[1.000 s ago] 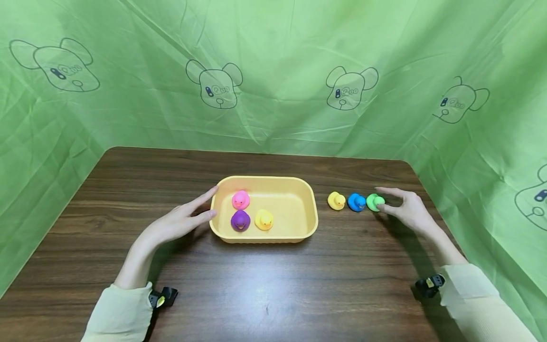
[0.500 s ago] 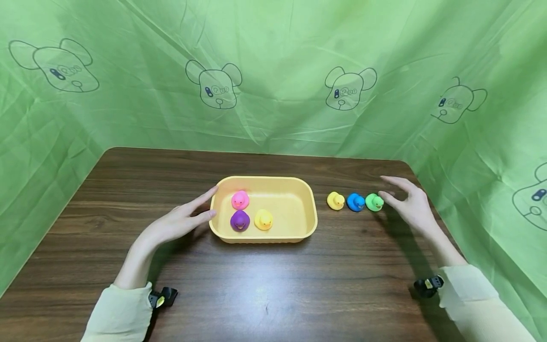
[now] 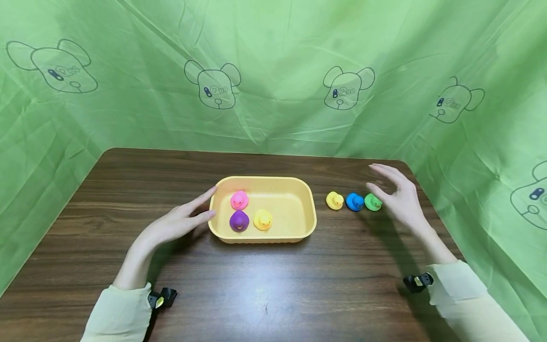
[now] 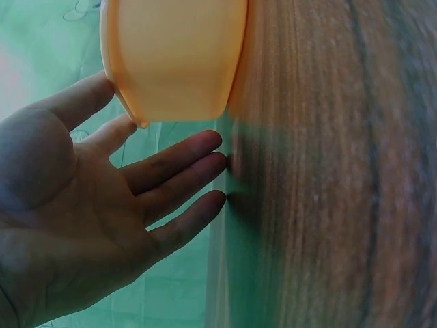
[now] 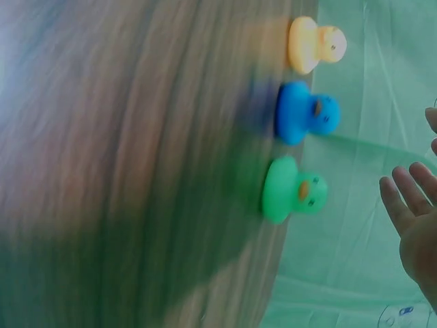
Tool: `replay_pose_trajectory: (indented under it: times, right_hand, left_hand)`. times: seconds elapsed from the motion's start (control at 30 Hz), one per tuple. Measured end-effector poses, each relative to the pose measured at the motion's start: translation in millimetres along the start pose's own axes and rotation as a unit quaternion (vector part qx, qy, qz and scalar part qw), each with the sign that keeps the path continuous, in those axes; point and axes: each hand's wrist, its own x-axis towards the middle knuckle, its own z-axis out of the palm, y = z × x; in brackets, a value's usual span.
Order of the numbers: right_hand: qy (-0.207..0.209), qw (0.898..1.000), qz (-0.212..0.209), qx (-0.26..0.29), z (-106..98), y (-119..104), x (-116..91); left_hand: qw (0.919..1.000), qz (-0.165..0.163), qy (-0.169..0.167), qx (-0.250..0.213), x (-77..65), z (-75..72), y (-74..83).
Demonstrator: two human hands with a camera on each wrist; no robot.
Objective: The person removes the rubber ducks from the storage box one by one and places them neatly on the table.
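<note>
A pale yellow plastic basin [image 3: 295, 209] stands on the table. Inside it, toward the left, are a pink rubber duck [image 3: 239, 200], a purple rubber duck [image 3: 239, 221] and a yellow rubber duck [image 3: 262, 220]. My left hand [image 3: 173, 223] touches the basin's left rim with thumb and index finger; its other fingers extend loosely below in the left wrist view. To the right of the basin stand another yellow duck [image 3: 334, 200], a blue duck [image 3: 354, 202] and a green duck [image 3: 373, 202] in a row. My right hand [image 3: 401, 199] hovers by the green duck, fingers apart, holding nothing.
The dark wood-grain table [image 3: 256, 289] has its far edge against a green cloth backdrop [image 3: 273, 118] printed with bear-like outlines. The cloth also rises along both sides. A small black camera [image 3: 162, 298] is strapped at each wrist.
My right hand has drawn away from the green duck, risen, and then shifted left toward the row. The ducks stay in place. My left hand keeps its contact with the basin.
</note>
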Motion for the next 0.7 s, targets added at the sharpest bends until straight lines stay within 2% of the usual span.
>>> replay_pose_trajectory:
  times: [0.1, 0.23, 0.33, 0.47, 0.7]
  right_hand:
    - [-0.008, 0.999, -0.004, 0.037, 5.4, -10.7, 2.9]
    - [-0.026, 0.996, 0.002, 0.082, 7.8, -39.4, 5.4]
    - [-0.031, 0.995, 0.0, 0.099, 13.9, -43.6, 8.1]
    - [-0.024, 0.993, -0.019, 0.115, 26.7, -34.6, 12.8]
    - [-0.031, 0.99, -0.029, 0.137, 40.1, -50.0, 17.7]
  left_hand:
    - [1.0, -0.002, -0.002, 0.0, -0.4, -0.5, 0.7]
    - [1.0, -0.007, -0.003, 0.004, -1.4, -0.9, 1.7]
    - [0.9999, -0.009, -0.003, 0.008, -1.9, -1.1, 2.2]
    - [0.9999, -0.008, -0.003, 0.01, -1.8, -1.2, 2.2]
    - [0.9999, -0.007, -0.003, 0.011, -1.0, -0.7, 1.4]
